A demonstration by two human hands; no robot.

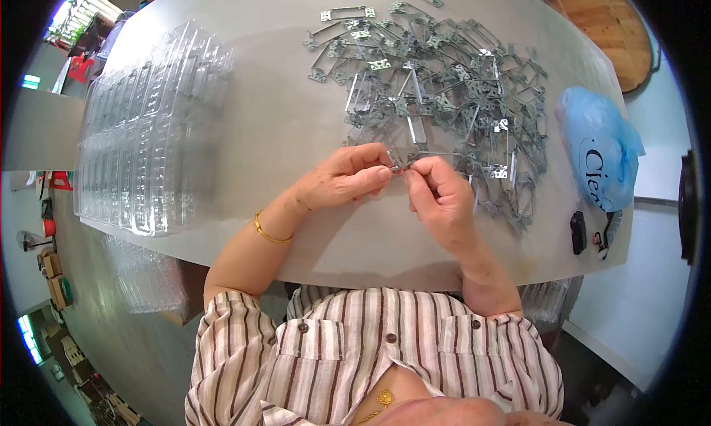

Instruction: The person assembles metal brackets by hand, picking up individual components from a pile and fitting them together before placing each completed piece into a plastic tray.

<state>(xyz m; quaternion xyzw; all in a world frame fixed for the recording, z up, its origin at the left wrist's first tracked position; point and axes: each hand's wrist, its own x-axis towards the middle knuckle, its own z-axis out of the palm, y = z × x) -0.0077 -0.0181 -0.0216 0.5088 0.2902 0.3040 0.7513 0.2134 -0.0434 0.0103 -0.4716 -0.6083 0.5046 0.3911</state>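
Note:
A small metal bracket (394, 159) is between my hands, at the near edge of a large heap of similar brackets (444, 93). My left hand (349, 176) is closed on the bracket's left side, with thumb and fingers pinched. Close beside it, my right hand (442, 193) pinches at the bracket's right side. The fingertips nearly meet and cover part of the metal, so its exact shape there is hidden.
Stacked clear plastic trays (152, 137) stand on the left of the table (270, 93). To the right lie a blue plastic bag (601, 148), a black object (578, 232) and small items. More clear trays (144, 278) are below the table's left edge.

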